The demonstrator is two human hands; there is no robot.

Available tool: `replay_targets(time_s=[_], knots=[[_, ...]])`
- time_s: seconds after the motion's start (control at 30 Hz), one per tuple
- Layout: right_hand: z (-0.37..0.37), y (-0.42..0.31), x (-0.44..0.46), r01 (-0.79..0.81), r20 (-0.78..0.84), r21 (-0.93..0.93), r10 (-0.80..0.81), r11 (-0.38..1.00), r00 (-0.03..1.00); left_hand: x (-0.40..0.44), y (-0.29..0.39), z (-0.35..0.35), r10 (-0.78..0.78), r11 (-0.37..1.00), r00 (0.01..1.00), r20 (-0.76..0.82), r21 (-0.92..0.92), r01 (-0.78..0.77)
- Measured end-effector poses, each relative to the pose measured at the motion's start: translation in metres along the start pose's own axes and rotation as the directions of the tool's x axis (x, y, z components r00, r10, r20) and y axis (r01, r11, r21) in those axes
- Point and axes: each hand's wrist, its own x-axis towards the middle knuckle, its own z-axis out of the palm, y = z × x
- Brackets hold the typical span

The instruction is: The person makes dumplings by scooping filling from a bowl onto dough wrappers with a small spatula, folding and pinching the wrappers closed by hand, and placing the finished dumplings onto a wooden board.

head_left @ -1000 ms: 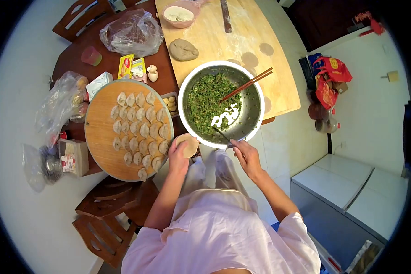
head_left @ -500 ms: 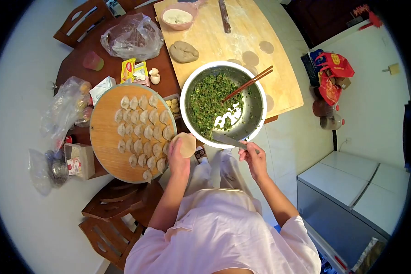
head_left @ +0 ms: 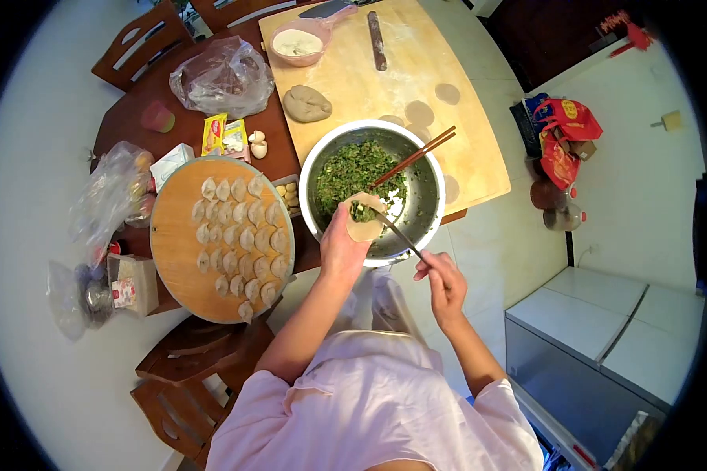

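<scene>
My left hand holds a round dumpling wrapper over the near side of the steel bowl. A small heap of green filling sits on the wrapper. In my right hand is the handle of a flat metal knife, its tip touching the filling on the wrapper. Chopped green filling lies in the bowl, mostly to the left. A pair of brown chopsticks leans on the far right rim. Left of the bowl, a round board bears rows of folded dumplings.
On the wooden board are flat wrappers, a dough lump, a rolling pin and a flour bowl. Plastic bags, seasoning packets and eggshells lie on the brown table. Chairs stand below left.
My left hand has moved right, bringing the wrapper over the bowl's near side. The knife has left the bowl's filling and now touches the wrapper, where some filling lies.
</scene>
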Motion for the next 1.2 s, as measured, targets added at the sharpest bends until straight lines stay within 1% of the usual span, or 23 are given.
replay_targets(time_s=[0.03,0.07,0.13,0.2,0.3,0.33,0.37,0.43,0.47,0.5,0.57,0.6,0.63,0.67,0.77,0.87,0.93,0.97,1.07,1.13,1.2], knots=[[-0.004,0.001,0.000,0.132,0.048,-0.154,-0.126,0.979,0.991,0.002,-0.003,0.002,-0.010,1.000,1.000,-0.016,-0.005,0.010],[-0.007,0.005,-0.001,0.235,0.093,-0.267,-0.218,0.934,0.972,0.004,-0.004,0.003,-0.019,1.000,0.999,-0.033,-0.010,0.019],[-0.011,0.017,-0.004,0.426,0.209,-0.462,-0.371,0.778,0.905,0.005,-0.004,0.004,-0.040,0.999,0.998,-0.055,0.019,0.041],[-0.012,0.026,-0.007,0.441,0.223,-0.496,-0.381,0.748,0.897,0.006,-0.001,0.000,-0.073,0.995,0.995,-0.073,0.059,0.077],[-0.019,0.040,-0.011,0.475,0.276,-0.508,-0.386,0.719,0.880,0.008,0.003,0.001,-0.141,0.990,0.981,-0.135,-0.021,0.139],[-0.020,0.043,-0.012,0.479,0.299,-0.499,-0.375,0.723,0.878,0.012,0.001,-0.010,-0.081,0.984,0.991,-0.108,0.152,0.097],[-0.021,0.043,-0.013,0.482,0.321,-0.491,-0.364,0.726,0.874,0.020,-0.005,-0.031,-0.028,0.947,0.997,-0.070,0.318,0.049],[-0.021,0.043,-0.014,0.484,0.310,-0.483,-0.375,0.730,0.874,0.021,-0.002,-0.029,-0.022,0.953,0.997,-0.074,0.299,0.043],[-0.022,0.043,-0.014,0.485,0.305,-0.479,-0.380,0.731,0.873,0.022,-0.001,-0.027,-0.070,0.990,0.990,-0.119,0.113,0.083],[-0.021,0.042,-0.016,0.435,0.228,-0.447,-0.370,0.782,0.900,0.022,0.002,-0.022,-0.124,0.990,0.980,-0.155,-0.080,0.113],[-0.016,0.039,-0.020,0.335,0.077,-0.361,-0.330,0.870,0.941,0.023,0.004,-0.022,-0.100,0.988,0.978,-0.183,-0.132,0.076],[-0.014,0.033,-0.020,0.240,-0.002,-0.293,-0.252,0.925,0.968,0.021,0.006,-0.018,-0.088,0.986,0.976,-0.198,-0.159,0.056],[-0.012,0.024,-0.019,0.144,-0.076,-0.217,-0.164,0.965,0.984,0.017,0.009,-0.010,-0.083,0.989,0.970,-0.230,-0.142,0.051],[-0.010,0.020,-0.018,0.050,-0.143,-0.133,-0.069,0.990,0.987,0.017,0.009,-0.008,-0.082,0.986,0.970,-0.229,-0.158,0.046],[-0.002,0.017,-0.019,-0.098,-0.229,0.083,0.115,0.992,0.966,0.017,0.008,-0.006,-0.079,0.978,0.972,-0.221,-0.208,0.032],[0.008,0.009,-0.019,-0.309,-0.255,0.251,0.371,0.917,0.893,0.015,0.004,-0.006,-0.062,0.971,0.978,-0.199,-0.239,0.013],[0.012,0.006,-0.020,-0.367,-0.229,0.375,0.469,0.851,0.853,0.015,0.000,-0.007,-0.044,0.971,0.983,-0.176,-0.238,0.001],[0.012,0.005,-0.021,-0.392,-0.213,0.434,0.515,0.811,0.830,0.014,-0.003,-0.008,-0.011,0.981,0.987,-0.159,-0.191,-0.020],[0.011,0.000,-0.020,-0.442,-0.152,0.508,0.582,0.739,0.799,0.016,-0.008,-0.016,0.093,0.993,0.989,-0.112,-0.066,-0.101],[0.010,-0.003,-0.021,-0.442,-0.146,0.545,0.600,0.713,0.787,0.017,-0.009,-0.017,0.163,0.986,0.982,-0.090,-0.003,-0.164],[0.010,-0.005,-0.021,-0.439,-0.145,0.571,0.612,0.694,0.777,0.015,-0.010,-0.012,0.189,0.982,0.973,-0.132,-0.003,-0.191]])
